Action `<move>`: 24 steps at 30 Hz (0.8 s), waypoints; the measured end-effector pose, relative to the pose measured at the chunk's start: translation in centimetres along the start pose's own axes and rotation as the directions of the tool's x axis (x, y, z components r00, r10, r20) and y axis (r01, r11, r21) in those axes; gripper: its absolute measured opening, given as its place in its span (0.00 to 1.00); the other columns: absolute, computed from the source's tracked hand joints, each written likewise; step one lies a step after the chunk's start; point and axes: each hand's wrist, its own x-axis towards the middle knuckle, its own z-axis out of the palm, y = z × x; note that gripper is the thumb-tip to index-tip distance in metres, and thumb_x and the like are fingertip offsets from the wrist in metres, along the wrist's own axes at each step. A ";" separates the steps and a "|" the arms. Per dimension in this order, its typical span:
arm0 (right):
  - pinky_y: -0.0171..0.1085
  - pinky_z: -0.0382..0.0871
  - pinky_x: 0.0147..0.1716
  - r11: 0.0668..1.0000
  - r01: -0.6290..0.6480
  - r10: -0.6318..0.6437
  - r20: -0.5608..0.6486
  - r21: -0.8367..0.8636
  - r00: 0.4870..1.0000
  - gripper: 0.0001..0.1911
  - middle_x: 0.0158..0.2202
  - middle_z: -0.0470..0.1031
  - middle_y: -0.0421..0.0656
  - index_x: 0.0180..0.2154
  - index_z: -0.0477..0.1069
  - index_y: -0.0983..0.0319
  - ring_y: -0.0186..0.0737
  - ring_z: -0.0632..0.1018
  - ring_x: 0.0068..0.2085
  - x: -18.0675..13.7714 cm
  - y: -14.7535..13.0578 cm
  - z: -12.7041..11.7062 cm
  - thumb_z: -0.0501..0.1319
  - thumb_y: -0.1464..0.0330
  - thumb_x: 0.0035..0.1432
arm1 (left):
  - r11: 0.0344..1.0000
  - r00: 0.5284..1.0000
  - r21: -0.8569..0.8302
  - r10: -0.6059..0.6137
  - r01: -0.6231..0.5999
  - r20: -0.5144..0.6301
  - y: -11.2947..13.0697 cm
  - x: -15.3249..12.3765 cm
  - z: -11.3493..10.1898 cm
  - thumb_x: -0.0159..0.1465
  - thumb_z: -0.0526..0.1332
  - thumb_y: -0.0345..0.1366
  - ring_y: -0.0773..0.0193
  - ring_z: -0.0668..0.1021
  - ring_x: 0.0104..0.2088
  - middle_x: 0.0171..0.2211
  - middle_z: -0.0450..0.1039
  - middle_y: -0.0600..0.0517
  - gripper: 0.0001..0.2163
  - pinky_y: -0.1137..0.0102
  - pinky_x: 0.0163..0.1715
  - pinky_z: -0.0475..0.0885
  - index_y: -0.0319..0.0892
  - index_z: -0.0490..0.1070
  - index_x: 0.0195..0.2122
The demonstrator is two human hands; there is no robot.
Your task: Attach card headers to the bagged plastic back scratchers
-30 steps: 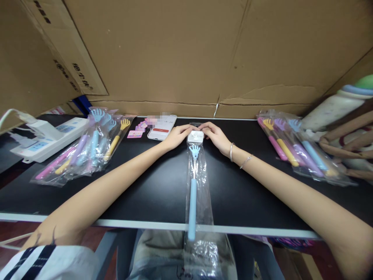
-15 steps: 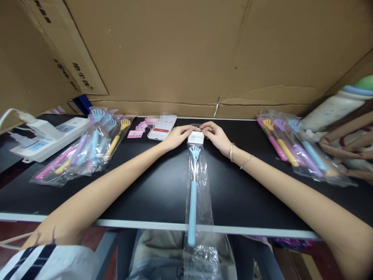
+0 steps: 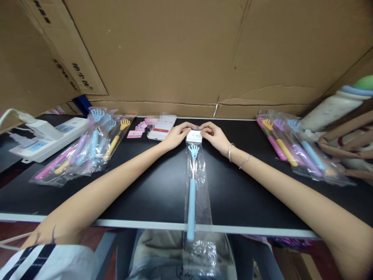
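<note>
A blue back scratcher (image 3: 191,198) in a long clear plastic bag (image 3: 201,186) lies lengthwise across the black table (image 3: 151,186), its lower end hanging over the front edge. A white header card (image 3: 194,136) sits at the bag's far end. My left hand (image 3: 177,136) pinches the card's left side with curled fingers. My right hand (image 3: 214,135), bracelets on its wrist, pinches the right side.
A pile of bagged scratchers (image 3: 87,146) lies at the left, another pile (image 3: 294,149) at the right. A phone (image 3: 161,127) and small pink cards (image 3: 136,132) lie behind my left hand. A white power strip (image 3: 46,138) sits far left. Cardboard (image 3: 186,54) walls the back.
Both hands closed in slightly over the header card at the bag's top, and the bag shifted a little to the left. Everything else is as before.
</note>
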 end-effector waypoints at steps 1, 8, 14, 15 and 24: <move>0.39 0.67 0.40 1.000 0.000 0.000 0.000 -0.008 1.000 0.07 0.29 0.74 0.39 0.34 0.67 0.61 0.36 0.75 0.34 0.0 0.0 0.0 0.62 0.68 0.50 | 1.000 1.000 0.001 -0.001 0.001 0.001 0.0 0.0 0.0 0.65 0.52 0.35 0.61 0.75 0.47 0.45 0.75 0.46 0.12 0.66 0.49 0.68 0.38 0.72 0.42; 0.39 0.67 0.40 0.998 0.009 -0.010 -0.021 -0.057 1.000 0.07 0.29 0.74 0.39 0.33 0.68 0.61 0.36 0.75 0.33 -0.1 0.0 0.0 0.62 0.66 0.51 | 1.000 1.000 0.026 0.001 -0.001 0.007 -0.2 0.0 -0.1 0.66 0.52 0.37 0.62 0.75 0.46 0.44 0.75 0.47 0.12 0.66 0.49 0.68 0.38 0.71 0.42; 0.38 0.68 0.40 0.998 0.013 -0.016 -0.041 -0.063 0.999 0.08 0.28 0.74 0.39 0.33 0.68 0.61 0.35 0.75 0.32 -0.2 -0.2 -0.1 0.62 0.65 0.51 | 1.000 1.000 0.009 -0.022 0.022 0.022 -0.2 0.0 0.0 0.65 0.53 0.38 0.63 0.75 0.44 0.45 0.74 0.47 0.12 0.67 0.48 0.68 0.39 0.70 0.44; 0.38 0.68 0.40 0.998 0.010 -0.013 -0.047 -0.061 0.999 0.08 0.28 0.74 0.39 0.33 0.68 0.62 0.34 0.74 0.32 -0.2 -0.2 -0.1 0.62 0.65 0.51 | 1.000 0.999 0.001 -0.027 0.027 0.026 -0.2 0.0 0.1 0.64 0.54 0.37 0.63 0.75 0.43 0.44 0.74 0.48 0.11 0.67 0.48 0.68 0.39 0.70 0.44; 0.36 0.67 0.37 0.998 0.034 -0.036 -0.049 -0.053 0.998 0.06 0.29 0.73 0.39 0.32 0.68 0.61 0.34 0.74 0.32 -0.2 -0.3 0.1 0.61 0.66 0.51 | 0.999 0.999 -0.010 -0.040 0.041 0.032 -0.3 -0.1 0.1 0.62 0.57 0.36 0.63 0.76 0.42 0.44 0.74 0.47 0.11 0.68 0.46 0.68 0.39 0.69 0.44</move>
